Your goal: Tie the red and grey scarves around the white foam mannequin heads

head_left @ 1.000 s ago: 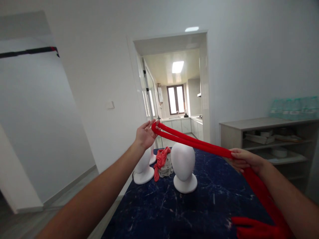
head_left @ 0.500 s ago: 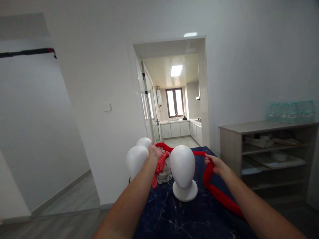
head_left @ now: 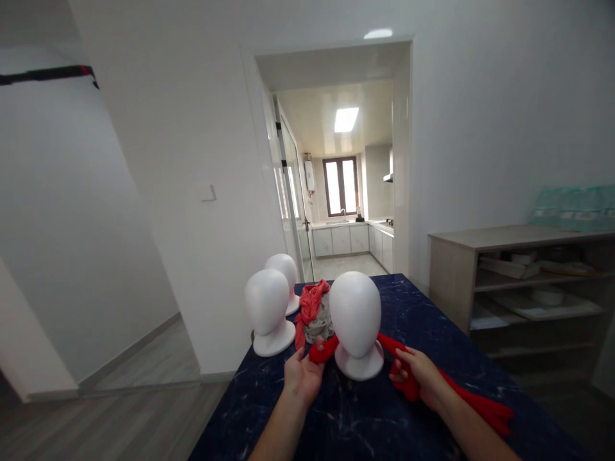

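A single head-worn camera looks forward and slightly down over the dark blue marbled table (head_left: pixel 432 307), close to it. It faces the open white-framed kitchen doorway (head_left: pixel 336 160) at upper centre, with the grey open shelf unit (head_left: pixel 519 237) at right.

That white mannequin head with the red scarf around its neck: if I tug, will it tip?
Probably: the mannequin head looks tall on a narrow neck. Its flared base may resist slightly. The red scarf looks floppy.

Two spare mannequin heads (head_left: pixel 267 306); crumpled cloth (head_left: pixel 314 314); wooden shelf (head_left: pixel 523 282)
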The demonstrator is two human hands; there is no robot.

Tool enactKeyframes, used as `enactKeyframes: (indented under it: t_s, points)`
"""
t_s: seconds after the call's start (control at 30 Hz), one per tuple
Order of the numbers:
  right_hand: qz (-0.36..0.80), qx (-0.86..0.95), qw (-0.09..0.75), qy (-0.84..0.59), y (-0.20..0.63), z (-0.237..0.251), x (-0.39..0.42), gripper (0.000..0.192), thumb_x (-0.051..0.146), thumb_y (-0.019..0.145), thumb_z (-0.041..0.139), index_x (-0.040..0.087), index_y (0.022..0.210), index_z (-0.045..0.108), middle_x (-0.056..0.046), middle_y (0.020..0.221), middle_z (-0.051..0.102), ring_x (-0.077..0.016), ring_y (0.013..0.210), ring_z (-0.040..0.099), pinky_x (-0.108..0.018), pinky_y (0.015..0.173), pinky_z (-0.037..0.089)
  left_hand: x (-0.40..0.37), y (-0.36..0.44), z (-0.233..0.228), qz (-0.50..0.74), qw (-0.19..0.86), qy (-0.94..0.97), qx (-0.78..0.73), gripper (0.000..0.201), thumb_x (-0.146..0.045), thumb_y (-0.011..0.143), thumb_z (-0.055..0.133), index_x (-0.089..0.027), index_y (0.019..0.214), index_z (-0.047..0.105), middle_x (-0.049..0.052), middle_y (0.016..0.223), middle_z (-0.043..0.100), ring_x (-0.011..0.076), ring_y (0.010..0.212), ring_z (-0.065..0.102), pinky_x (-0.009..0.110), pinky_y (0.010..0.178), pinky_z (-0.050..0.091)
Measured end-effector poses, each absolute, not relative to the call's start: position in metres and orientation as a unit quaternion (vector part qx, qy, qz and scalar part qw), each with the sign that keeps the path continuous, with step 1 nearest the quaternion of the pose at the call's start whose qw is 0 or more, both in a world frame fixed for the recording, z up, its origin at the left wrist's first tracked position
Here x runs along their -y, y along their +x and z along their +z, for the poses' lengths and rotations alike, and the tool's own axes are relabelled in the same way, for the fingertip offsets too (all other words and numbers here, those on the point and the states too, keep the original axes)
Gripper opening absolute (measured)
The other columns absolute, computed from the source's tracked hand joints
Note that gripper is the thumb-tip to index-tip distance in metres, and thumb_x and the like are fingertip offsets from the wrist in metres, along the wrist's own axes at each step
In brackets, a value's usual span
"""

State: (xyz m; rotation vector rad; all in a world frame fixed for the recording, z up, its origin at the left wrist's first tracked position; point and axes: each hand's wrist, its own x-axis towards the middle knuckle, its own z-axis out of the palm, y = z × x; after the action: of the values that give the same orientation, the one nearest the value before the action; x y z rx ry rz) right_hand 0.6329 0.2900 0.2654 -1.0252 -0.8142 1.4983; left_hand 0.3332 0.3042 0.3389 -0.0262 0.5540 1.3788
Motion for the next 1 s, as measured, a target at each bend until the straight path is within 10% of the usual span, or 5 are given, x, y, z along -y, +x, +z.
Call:
enactKeyframes:
  t_s: [0.63, 1.0]
  points:
    - [0.265, 0.597, 0.449, -0.610, 0.608, 0.259, -0.287, 0.033, 0.047, 0.096, 0.045, 0.020, 0.096, 0.064, -0.002, 0.065, 0.070, -0.0215, 0.061, 0.068, -0.029, 0.058, 0.043, -0.265, 0.385, 0.295, 0.548, 0.784, 0.147, -0.254, 0.051, -0.006, 0.074, 0.052, -0.006, 0.119, 0.074, 0.019, 0.113, 0.079, 0.0271, 0.101, 0.078, 0.040, 0.099, 0.059]
    - [0.255, 0.650, 0.458, -0.550, 0.593, 0.288, -0.244, 0.030, 0.040, 0.093, 0.055, 0.019, 0.111, 0.068, -0.010, 0.099, 0.079, -0.0283, 0.089, 0.074, -0.034, 0.077, 0.051, -0.267, 0.398, 0.280, 0.476, 0.581, 0.531, -0.392, 0.022, -0.024, 0.078, 0.069, -0.013, 0.092, 0.083, 0.005, 0.079, 0.077, 0.0192, 0.072, 0.063, 0.028, 0.073, 0.045]
